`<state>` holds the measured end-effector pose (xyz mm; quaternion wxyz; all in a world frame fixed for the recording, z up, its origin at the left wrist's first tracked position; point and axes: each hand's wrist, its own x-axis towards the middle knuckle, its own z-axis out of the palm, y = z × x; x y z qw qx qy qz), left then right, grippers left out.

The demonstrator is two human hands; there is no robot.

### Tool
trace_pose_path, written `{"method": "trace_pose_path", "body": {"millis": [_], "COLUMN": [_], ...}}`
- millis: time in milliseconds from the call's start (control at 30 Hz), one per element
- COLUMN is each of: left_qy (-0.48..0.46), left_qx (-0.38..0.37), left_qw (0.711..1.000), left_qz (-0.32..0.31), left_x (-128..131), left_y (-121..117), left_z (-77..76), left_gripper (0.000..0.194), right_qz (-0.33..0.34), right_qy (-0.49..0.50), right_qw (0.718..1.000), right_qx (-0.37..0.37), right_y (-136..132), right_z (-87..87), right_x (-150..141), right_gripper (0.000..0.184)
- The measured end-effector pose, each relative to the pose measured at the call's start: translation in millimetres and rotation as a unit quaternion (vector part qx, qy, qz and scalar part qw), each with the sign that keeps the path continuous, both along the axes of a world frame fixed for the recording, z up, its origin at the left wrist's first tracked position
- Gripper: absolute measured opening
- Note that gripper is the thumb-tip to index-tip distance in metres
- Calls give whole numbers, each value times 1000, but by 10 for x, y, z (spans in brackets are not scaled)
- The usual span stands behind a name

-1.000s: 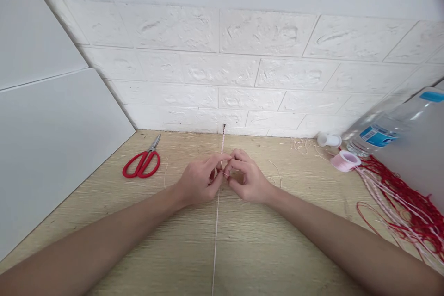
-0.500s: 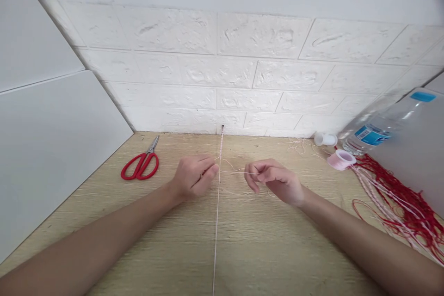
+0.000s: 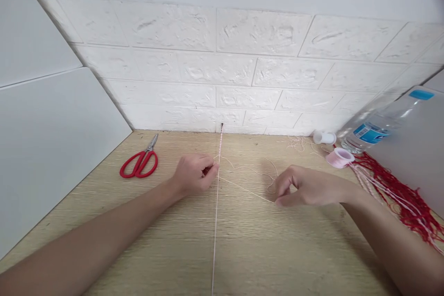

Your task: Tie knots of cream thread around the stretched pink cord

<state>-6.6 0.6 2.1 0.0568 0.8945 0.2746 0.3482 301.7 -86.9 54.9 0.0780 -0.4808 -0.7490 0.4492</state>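
A pink cord [image 3: 216,222] runs taut from a dark fixing at the foot of the wall toward me, with a short braided stretch [image 3: 221,142] near the wall. My left hand [image 3: 194,173] is closed beside the cord, thumb and forefinger pinching a thin thread just under the braid. To the right, my right hand [image 3: 298,186] pinches a pale thread [image 3: 248,190] between thumb and fingertips, and that thread slants down tight from the cord. Another loose pale thread [image 3: 243,167] curls across the table between the hands.
Red-handled scissors [image 3: 139,164] lie at the left. At the right are a pink thread spool [image 3: 340,157], a white spool [image 3: 324,137], a plastic bottle [image 3: 373,132] leaning by the side panel, and a heap of red cords [image 3: 398,199]. A white brick-pattern wall [image 3: 270,74] closes the back.
My right hand has moved right and toward me, drawing the thread out longer and at a slant. My left hand stays almost in place beside the cord.
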Motion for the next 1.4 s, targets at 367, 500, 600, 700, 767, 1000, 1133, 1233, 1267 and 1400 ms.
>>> {"method": "trace_pose_path", "body": {"millis": [367,500,600,700,767,1000,1133,1233,1267,1400], "left_qy": [0,2,1,0,1,12,16,14,12,5], "left_qx": [-8,-6,-2,-4,-8,-13,-17,-19,-20,-33], "left_qw": [1000,1000,1000,1000,1000,1000,1000,1000,1000,999], "left_qz": [0,0,-3,0,3,3,5,5,5,3], "left_x": [18,25,31,36,37,39,44,47,48,43], "left_y": [-7,-10,-13,-19,-22,-26,-29,-34,-35,-37], "left_z": [-6,-9,-7,-3,-3,-4,6,11,10,-2], "left_gripper": [38,38,39,39,39,38,38,39,39,39], "right_qz": [-259,-266,-252,-260,-268,-266,-358,-398,-399,-370], "right_qy": [-127,-130,-105,-105,-118,-110,-10,97,127,197], "right_qw": [940,941,948,945,942,941,905,861,846,811], "right_qx": [180,166,164,165,166,181,230,301,330,408], "right_y": [216,303,305,300,311,467,670,829,865,851], "right_z": [-285,-455,-463,-471,-492,-462,-349,-224,-168,74], "right_x": [165,234,200,140,115,111,106,74,49,-167], "right_gripper": [22,22,22,25,22,19,18,19,19,19]}}
